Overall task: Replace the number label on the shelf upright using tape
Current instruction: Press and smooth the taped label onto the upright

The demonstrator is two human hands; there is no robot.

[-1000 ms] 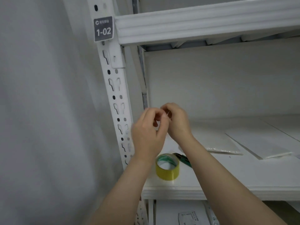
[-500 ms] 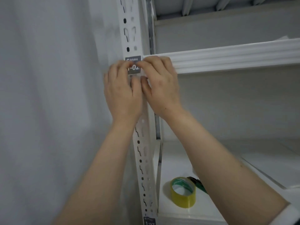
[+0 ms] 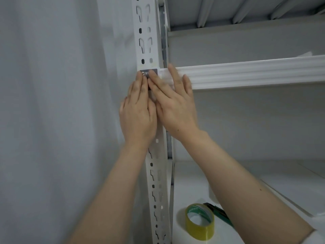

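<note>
Both hands press flat, fingers extended, on the dark number label (image 3: 148, 73) stuck to the white shelf upright (image 3: 145, 41): left hand (image 3: 139, 113) covers its lower left, right hand (image 3: 175, 106) its lower right, neither pinching it

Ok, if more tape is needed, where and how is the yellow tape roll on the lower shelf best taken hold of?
Grip the yellow tape roll by its ring wall, from above. It lies flat on the white lower shelf with its open core facing up, so one finger can go inside the core and the thumb on the outer band. The green-handled tool lies close behind on its right, so the left and front sides look freer.
</note>
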